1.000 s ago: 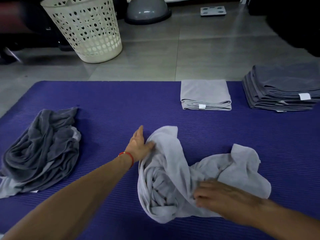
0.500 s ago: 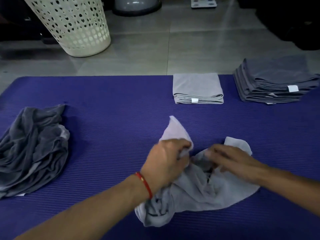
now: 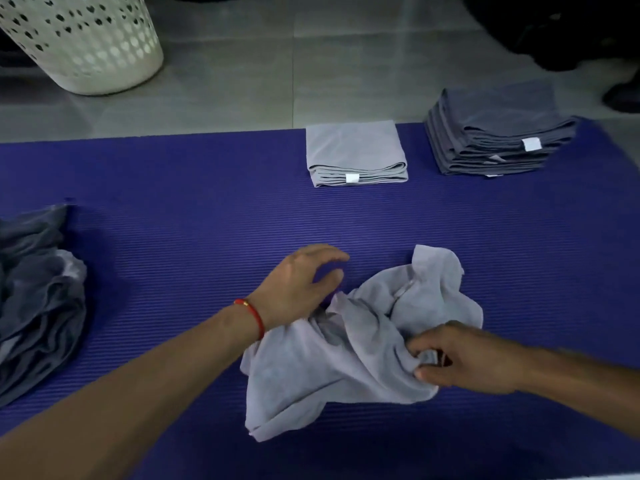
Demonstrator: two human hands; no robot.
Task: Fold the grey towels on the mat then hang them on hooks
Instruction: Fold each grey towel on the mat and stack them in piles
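- A ribbed purple mat (image 3: 207, 209) lies on a grey tiled floor (image 3: 277, 81).
- Nearest, a crumpled light grey towel (image 3: 332, 362) lies on the mat; the right hand (image 3: 467, 358) pinches its fabric.
- The left hand (image 3: 298, 285), fingers loosely spread, holds nothing.
- At the left edge lies a dark grey towel heap (image 3: 38, 299).
- Farther off sit a folded light grey towel (image 3: 356, 150) and a dark grey folded stack (image 3: 495, 133).
- Beyond the mat stands a white perforated laundry basket (image 3: 79, 43); its contents cannot be seen.

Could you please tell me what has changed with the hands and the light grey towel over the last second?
The left hand has let go of the crumpled light grey towel and now hovers open beside it. The right hand has moved toward the towel's near right edge and pinches it. The folded stacks and the dark pile lie unchanged.
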